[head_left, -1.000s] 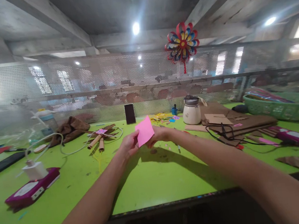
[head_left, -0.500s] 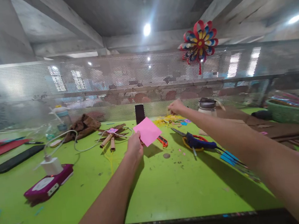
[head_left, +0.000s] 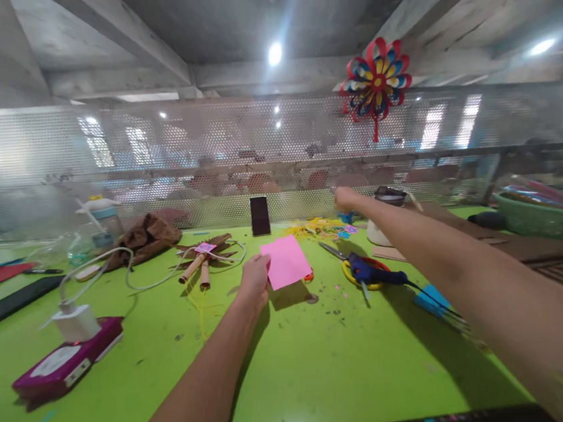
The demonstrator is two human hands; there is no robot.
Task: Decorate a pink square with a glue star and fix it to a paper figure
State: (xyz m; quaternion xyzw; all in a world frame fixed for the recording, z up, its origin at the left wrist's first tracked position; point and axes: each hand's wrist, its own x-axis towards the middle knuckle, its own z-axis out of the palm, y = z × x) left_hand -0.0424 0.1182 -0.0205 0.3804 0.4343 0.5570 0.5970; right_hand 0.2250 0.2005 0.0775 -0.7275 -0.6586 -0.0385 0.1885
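Observation:
My left hand (head_left: 255,279) pinches the left edge of a square pink sheet of paper (head_left: 287,261) above the table. Partly hidden behind the sheet is an orange-red tool (head_left: 309,275). My right hand (head_left: 347,199) reaches far forward with its fingers curled closed, and I cannot make out what is in them. Just below it shows a small blue thing (head_left: 347,218); whether the hand touches it is unclear. Yellow strands (head_left: 308,228) lie to its left. Scissors (head_left: 339,253) and a glue gun (head_left: 376,272) with a dark blue body rest between the two arms.
A phone (head_left: 260,216) stands upright against the perforated screen (head_left: 203,138). Left are brown craft pieces (head_left: 201,263), a white cable, a purple power strip (head_left: 68,361) and a brown cloth (head_left: 148,238). Right are a jar (head_left: 377,231), brown cardboard and a green basket (head_left: 548,216).
My right hand has moved slightly right. The pink sheet has turned squarer to me and sits slightly lower and to the right, still in my left hand. The view has shifted slightly.

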